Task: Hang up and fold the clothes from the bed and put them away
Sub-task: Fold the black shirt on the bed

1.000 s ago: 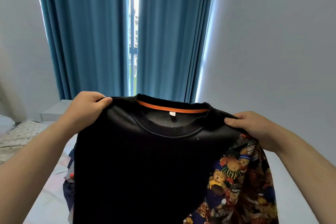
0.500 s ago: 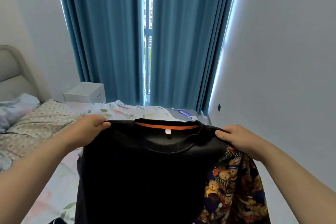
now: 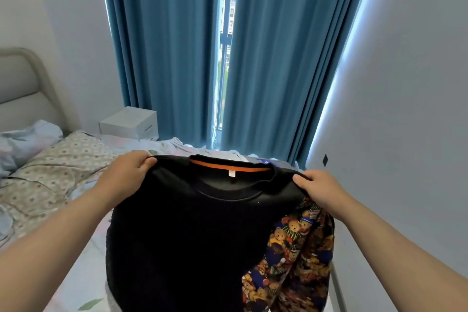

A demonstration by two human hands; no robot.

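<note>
Black sweatshirt held up in the air over the near edge of the bed, neck opening uppermost, body hanging straight down and running out of view at the bottom. Left hand clenched on one shoulder, fabric bunched in its curled fingers. Right hand clenched on the other shoulder the same way. Orange band lines the inside of the collar, with a small white tag just below it. Bear-print fabric hangs under the right hand (possibly the garment's own sleeve, possibly a separate piece; the join is hidden). Patterned quilt rumpled toward the head of the bed, padded headboard behind it. White nightstand at the bed's far corner. Blue curtains beyond, parted by a narrow gap.
</note>
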